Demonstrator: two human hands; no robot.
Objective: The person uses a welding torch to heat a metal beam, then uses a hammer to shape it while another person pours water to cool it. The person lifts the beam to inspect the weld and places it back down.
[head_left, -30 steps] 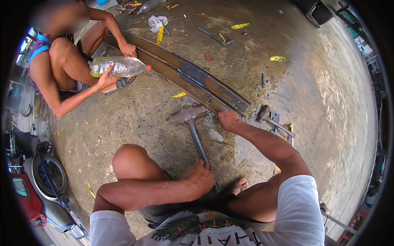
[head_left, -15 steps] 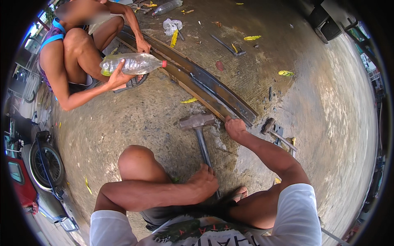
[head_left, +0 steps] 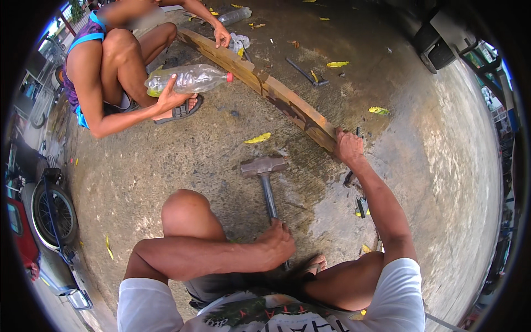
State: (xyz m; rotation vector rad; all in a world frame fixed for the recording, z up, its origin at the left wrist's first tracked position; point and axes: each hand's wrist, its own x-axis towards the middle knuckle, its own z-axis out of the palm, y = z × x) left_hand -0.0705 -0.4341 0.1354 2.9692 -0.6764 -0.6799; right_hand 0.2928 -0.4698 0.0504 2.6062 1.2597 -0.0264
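Closest in, there's a bare foot in a sandal [head_left: 316,264] right by the end of the hammer handle, so zero protection if anything heavy comes down there. The left hand [head_left: 276,243] has its fingers wrapped around the handle of a sledgehammer [head_left: 263,166], head resting out on the floor. With that hand tied up, the other one's on its own at this end.

Further out, the right hand [head_left: 349,146] is gripping the near end of the rusty metal beam [head_left: 301,113], which runs diagonally across the floor between the two people and looks tipped up on edge. Bare fingers on that edge could get cut, or pinched underneath if it rolls over. The wet patch [head_left: 332,207] below wouldn't help if the beam skids.

At the far side, the co-worker has one hand closed on a plastic bottle [head_left: 196,79] and the other hand [head_left: 222,36] at the beam's top edge. Can't tell if it's properly holding; if not, a twist from this end could catch it.
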